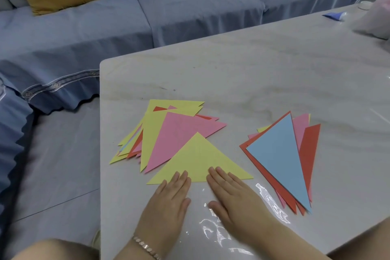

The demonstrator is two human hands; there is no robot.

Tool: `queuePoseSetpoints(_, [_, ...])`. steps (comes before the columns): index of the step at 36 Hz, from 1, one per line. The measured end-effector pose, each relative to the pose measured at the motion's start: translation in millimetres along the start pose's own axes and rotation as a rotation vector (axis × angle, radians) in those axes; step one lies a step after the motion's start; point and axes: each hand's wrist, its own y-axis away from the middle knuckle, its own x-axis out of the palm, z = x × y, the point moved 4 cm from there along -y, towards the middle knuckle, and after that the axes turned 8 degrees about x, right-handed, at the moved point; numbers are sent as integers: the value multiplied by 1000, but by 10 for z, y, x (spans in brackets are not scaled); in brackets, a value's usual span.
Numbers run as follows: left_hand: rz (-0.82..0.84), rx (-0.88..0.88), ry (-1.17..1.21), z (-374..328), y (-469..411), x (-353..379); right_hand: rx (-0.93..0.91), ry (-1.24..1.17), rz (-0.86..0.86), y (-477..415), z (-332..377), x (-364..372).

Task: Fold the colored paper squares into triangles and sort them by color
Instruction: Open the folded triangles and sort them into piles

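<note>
Two-handed, pressed the yellow triangle onto the table at lower centre of the frame: left hand and right hand flat, fingers straight and close together, gripping nothing, with only the fingertips on the long near edge. Looked like firming the crease. Overlapped, at its upper left side, the left pile, pink on top with yellow and red mixed beneath. Sat well apart from the right pile at centre right, blue on top over red, pink and a sliver of yellow. Judged both piles mixed, so the sorting mostly not yet done. Could slide on the glossy top if pushed forward rather than straight down, pulling the crease off line and nudging the pink paper under its tip. Could spring open on release if pressed only near the middle of the edge, the corners left soft. Might drag and scatter the loose fan of the left pile when lifted, given that overlap. Risked landing on a wrong colour, with neither pile showing one colour alone.
</note>
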Motion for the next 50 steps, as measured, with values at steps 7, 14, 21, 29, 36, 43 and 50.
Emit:
queuePoseSetpoints(7, [-26,-96,22,206,171,-78,105,16,-33,130,-212,-69])
queuePoseSetpoints(14, [-71,-174,-31,374,310,-139,237,-19,-5,312,-461,-141])
queuePoseSetpoints(21, [-99,-232,-160,294,155,-326,294,-55,-71,374,-388,-185])
queuePoseSetpoints(29, [95,-441,-143,274,-268,-482,443,-378,-195,218,-564,-511])
queuePoseSetpoints(36, [160,-564,92,363,-346,-460,871,-291,-111,14,-1103,-657])
queuePoseSetpoints(43, [152,-543,72,291,-342,-458,953,-210,-17,-27,-1152,-637])
queuePoseSetpoints(50, [-217,-390,231,77,-334,-724,965,-246,-17,-53,-1166,-629])
